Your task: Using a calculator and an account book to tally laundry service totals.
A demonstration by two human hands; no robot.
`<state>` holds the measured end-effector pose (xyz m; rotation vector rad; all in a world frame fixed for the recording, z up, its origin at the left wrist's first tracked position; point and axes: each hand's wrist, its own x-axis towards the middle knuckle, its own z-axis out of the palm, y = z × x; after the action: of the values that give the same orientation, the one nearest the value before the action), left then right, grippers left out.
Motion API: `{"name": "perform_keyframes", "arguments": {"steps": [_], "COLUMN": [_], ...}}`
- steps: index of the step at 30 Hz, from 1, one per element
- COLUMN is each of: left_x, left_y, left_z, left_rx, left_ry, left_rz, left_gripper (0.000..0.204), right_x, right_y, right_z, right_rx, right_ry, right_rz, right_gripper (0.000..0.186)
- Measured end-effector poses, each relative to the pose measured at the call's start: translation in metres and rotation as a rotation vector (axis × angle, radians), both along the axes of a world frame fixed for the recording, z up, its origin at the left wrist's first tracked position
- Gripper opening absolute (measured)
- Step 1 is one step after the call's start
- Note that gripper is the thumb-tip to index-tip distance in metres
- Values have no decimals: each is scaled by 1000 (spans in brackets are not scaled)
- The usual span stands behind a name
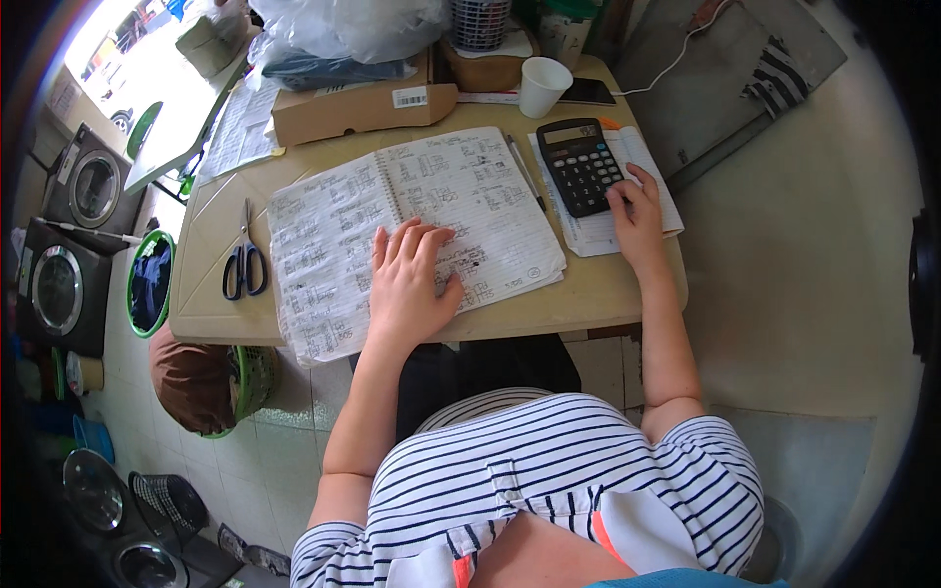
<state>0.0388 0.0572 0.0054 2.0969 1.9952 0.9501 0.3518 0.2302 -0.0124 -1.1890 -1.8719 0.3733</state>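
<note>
An open spiral notebook (333,235) full of handwriting lies across the beige table (211,284). My left hand (410,277) rests flat on its right-hand page, fingers spread, holding nothing. My right hand (635,211) sits at the lower right corner of a black calculator (580,165), fingers curled onto its keys. The calculator lies on a smaller sheet of paper (655,176). A pen (524,171) lies between the notebook and the calculator.
Scissors with dark handles (243,257) lie left of the notebook. A cardboard box (358,106), a white paper cup (542,86), a phone (588,91) and a plastic bag (343,24) stand at the table's far edge. Green baskets (150,282) and washing machines (59,289) stand on the left.
</note>
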Motion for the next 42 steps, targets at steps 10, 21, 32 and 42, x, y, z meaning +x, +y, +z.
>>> {"name": "perform_keyframes", "arguments": {"steps": [10,21,32,42], "left_x": [0,0,-1,-3], "left_y": [1,0,0,0], "left_z": [-1,-2,-1,-2], "left_rx": [-9,-16,-20,-27], "left_ry": [18,7,20,-24], "left_rz": [14,10,0,-14], "left_gripper": [47,45,43,43], "right_x": [-30,-32,19,13], "right_y": [-11,14,5,7], "right_z": [23,23,11,-3], "right_rx": [173,158,-78,15], "right_ry": [-423,-228,50,-74], "right_rz": [86,89,-46,-47], "right_gripper": [11,16,22,24]}}
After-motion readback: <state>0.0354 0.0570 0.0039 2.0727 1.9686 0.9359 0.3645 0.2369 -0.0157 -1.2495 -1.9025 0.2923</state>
